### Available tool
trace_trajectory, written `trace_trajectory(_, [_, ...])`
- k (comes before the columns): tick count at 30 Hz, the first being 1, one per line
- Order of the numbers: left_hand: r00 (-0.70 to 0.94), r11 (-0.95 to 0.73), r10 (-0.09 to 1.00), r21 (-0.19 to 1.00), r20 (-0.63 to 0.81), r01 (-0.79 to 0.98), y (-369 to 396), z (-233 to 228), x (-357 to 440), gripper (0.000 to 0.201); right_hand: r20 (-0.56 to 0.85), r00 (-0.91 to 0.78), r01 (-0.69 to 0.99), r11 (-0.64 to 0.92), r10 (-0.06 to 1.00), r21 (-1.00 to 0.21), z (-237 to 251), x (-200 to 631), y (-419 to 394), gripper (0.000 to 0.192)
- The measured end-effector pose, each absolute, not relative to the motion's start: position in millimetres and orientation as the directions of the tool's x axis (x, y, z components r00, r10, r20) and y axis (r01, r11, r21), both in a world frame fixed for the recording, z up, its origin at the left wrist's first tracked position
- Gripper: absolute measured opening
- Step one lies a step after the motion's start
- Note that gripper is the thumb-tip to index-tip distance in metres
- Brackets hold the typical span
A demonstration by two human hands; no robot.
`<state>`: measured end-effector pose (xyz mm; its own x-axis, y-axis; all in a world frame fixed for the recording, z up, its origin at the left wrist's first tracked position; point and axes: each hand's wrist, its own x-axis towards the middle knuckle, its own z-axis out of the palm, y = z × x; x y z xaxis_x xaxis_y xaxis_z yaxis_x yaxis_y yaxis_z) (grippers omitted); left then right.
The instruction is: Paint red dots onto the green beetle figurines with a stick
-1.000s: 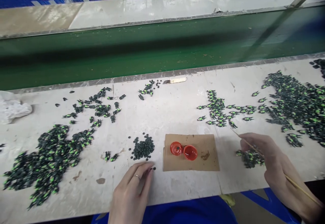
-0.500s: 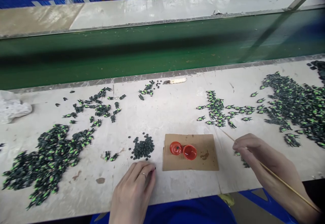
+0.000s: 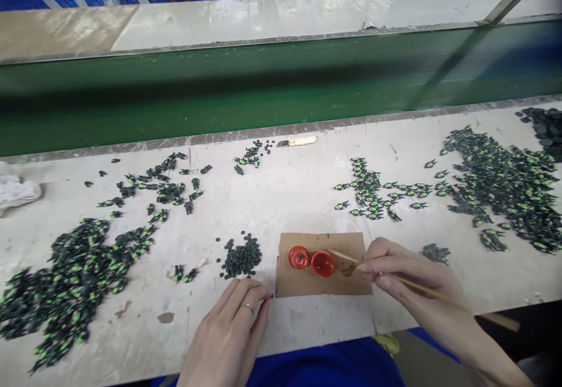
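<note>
My right hand [image 3: 413, 284] grips a thin wooden stick [image 3: 351, 257] whose tip reaches the orange cap [image 3: 322, 263] of red paint on a brown cardboard square [image 3: 355, 284]. A second orange cap [image 3: 299, 256] sits just to its left. My left hand [image 3: 230, 334] lies on the white table with fingertips pinched together on the surface, just below a small heap of dark round discs [image 3: 241, 257]. Whether a disc is under the fingertips I cannot tell.
Heaps of small dark pieces with green marks lie at the left [image 3: 74, 276], the back left [image 3: 162, 188], the middle right [image 3: 373, 191] and the far right [image 3: 500, 182]. A green conveyor belt [image 3: 263, 88] runs behind the table. A white cloth [image 3: 15, 189] lies at the left edge.
My right hand has swung left with the stick, from beside a small cluster of pieces to over the cardboard, its tip now at the paint cap. My left hand has barely moved.
</note>
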<state>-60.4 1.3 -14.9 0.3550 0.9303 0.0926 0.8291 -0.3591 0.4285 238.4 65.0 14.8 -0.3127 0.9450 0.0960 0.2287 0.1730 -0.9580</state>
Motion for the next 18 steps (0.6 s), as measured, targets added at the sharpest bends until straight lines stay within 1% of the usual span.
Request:
trace_trajectory(2, [0.295, -0.301, 0.949, 0.584, 0.109, 0.754, -2, -10, -56, 0.012, 0.150, -0.284, 0.230, 0.219, 0.947, -0.948, 10, 236, 64, 0.020])
trace_trajectory(3, [0.264, -0.270, 0.958, 0.640, 0.108, 0.719, -4, -8, -53, 0.014, 0.173, -0.273, 0.243, 0.242, 0.946, -0.939, 7, 233, 63, 0.024])
trace_trajectory(4, [0.243, -0.247, 0.965, 0.676, 0.103, 0.694, -6, -6, -49, 0.016, 0.189, -0.269, 0.264, 0.261, 0.944, -0.928, 4, 231, 62, 0.027])
trace_trajectory(6, [0.207, -0.196, 0.975, 0.722, 0.074, 0.664, -9, -4, -41, 0.020, 0.194, -0.280, 0.322, 0.283, 0.940, -0.904, -3, 225, 59, 0.028])
trace_trajectory(10, [0.165, -0.138, 0.986, 0.748, 0.038, 0.650, -13, -9, -27, 0.022, 0.207, -0.320, 0.396, 0.329, 0.925, -0.857, -15, 214, 56, 0.021])
trace_trajectory(18, [0.160, -0.121, 0.987, 0.733, 0.018, 0.669, -16, -25, -9, 0.016, 0.232, -0.396, 0.435, 0.404, 0.889, -0.805, -18, 207, 59, 0.028])
